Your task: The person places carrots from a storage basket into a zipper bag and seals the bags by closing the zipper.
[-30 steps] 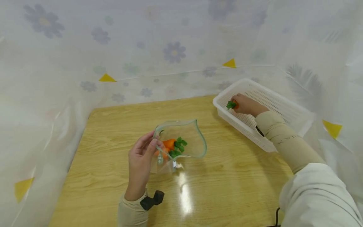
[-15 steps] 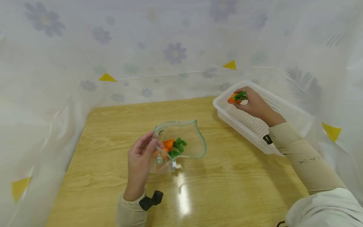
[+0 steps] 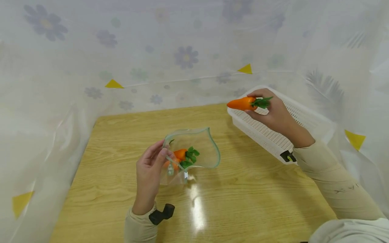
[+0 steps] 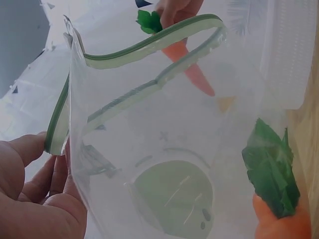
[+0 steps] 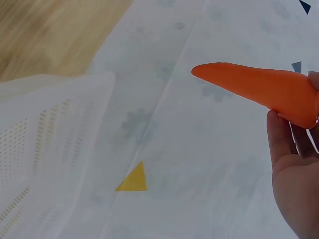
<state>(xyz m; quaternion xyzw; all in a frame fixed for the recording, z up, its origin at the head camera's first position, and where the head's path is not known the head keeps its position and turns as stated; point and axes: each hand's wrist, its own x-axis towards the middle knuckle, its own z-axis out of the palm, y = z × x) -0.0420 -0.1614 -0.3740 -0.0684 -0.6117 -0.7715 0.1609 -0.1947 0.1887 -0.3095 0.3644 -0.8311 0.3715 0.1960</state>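
Observation:
My left hand (image 3: 151,168) pinches the edge of a clear zip bag (image 3: 205,148) with a pale green seal strip, its mouth gaping toward the right. Inside the bag lie orange carrots (image 3: 180,154) with green leafy tops; one of them (image 4: 281,224) shows at the lower right of the left wrist view. Above the near-left end of a white plastic basket (image 3: 261,141), my right hand (image 3: 275,114) grips another carrot (image 3: 240,104) round its thick leafy end. Its tip points left, and the right wrist view shows the same carrot (image 5: 254,87) held between thumb and fingers.
The white basket, with perforated walls, stands at the right back of the wooden table (image 3: 121,135). Plastic sheeting (image 3: 152,44) with printed flowers and yellow triangles (image 3: 114,84) hangs behind and at the sides.
My right hand has lifted the carrot up out of the basket and turned it so that its tip points left. My left hand and the bag have stayed almost still.

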